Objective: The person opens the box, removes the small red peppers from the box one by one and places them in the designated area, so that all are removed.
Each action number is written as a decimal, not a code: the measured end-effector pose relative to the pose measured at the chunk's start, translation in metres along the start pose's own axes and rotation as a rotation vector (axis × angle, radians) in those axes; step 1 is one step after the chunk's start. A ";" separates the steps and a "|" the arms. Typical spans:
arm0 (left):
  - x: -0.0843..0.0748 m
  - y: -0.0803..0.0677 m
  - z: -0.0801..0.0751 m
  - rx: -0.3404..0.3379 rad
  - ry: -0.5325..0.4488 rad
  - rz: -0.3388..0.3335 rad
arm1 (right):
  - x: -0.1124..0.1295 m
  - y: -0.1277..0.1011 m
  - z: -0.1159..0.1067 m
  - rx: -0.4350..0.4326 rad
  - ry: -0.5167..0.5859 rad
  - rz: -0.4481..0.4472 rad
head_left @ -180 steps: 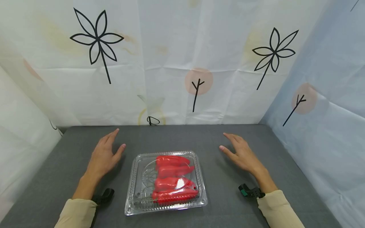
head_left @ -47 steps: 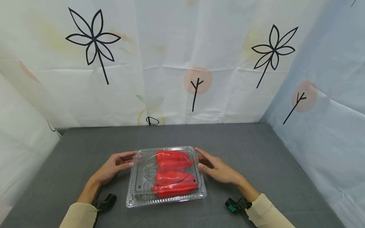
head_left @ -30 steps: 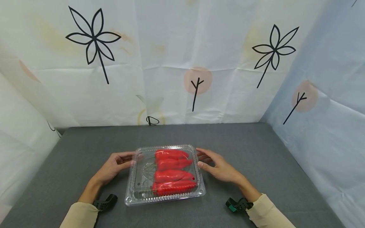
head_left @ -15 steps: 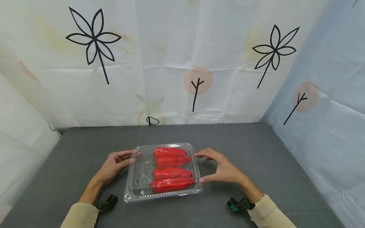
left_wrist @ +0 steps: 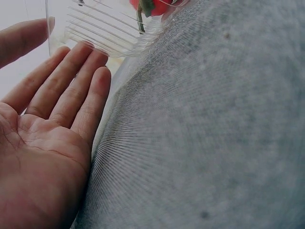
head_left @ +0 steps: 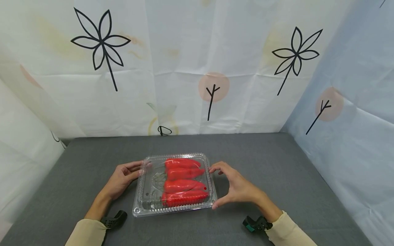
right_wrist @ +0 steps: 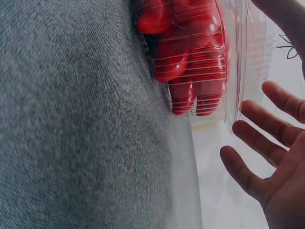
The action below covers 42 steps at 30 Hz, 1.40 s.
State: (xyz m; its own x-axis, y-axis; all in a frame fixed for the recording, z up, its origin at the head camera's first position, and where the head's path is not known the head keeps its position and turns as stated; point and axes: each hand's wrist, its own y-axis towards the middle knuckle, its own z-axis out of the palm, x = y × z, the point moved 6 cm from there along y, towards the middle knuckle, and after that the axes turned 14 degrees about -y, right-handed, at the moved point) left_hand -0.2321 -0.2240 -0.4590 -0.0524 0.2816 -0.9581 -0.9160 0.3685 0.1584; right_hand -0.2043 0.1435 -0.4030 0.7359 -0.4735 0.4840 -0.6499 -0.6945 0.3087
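A clear plastic clamshell box (head_left: 147,193) lies shut on the grey table, with several red peppers (head_left: 181,185) inside. My left hand (head_left: 123,177) is at its far left corner. The straight fingers (left_wrist: 71,86) touch the ribbed wall of the box (left_wrist: 105,33), and the thumb sits by the corner. My right hand (head_left: 238,188) spans the right side, fingers spread, with the thumb near the front right corner and the fingertips near the far right edge. In the right wrist view the fingers (right_wrist: 259,138) stand a little off the box (right_wrist: 240,62) and the peppers (right_wrist: 195,52).
Grey cloth covers the table (head_left: 277,164). White and pale blue printed sheets wall in the back (head_left: 184,51), left and right (head_left: 354,136). A small black clip (head_left: 164,130) sits at the back edge. Black straps (head_left: 113,218) are on both wrists.
Six seconds ago both hands lay flat, well apart from the box. They then closed in on its sides. The box has slid away from me and slightly left; my right thumb dropped to the front corner.
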 end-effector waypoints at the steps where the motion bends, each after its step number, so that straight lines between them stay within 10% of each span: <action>1: 0.000 0.000 0.000 -0.002 0.000 0.000 | 0.000 0.000 0.001 0.000 0.001 0.002; 42: 0.002 -0.001 -0.004 -0.008 -0.025 -0.002 | -0.016 -0.002 0.014 0.038 0.094 0.022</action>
State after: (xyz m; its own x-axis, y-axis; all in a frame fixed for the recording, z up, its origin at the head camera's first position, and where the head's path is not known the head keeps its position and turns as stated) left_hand -0.2332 -0.2276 -0.4618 -0.0407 0.3033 -0.9520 -0.9191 0.3623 0.1547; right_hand -0.2123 0.1452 -0.4230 0.6990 -0.4373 0.5658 -0.6571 -0.7050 0.2668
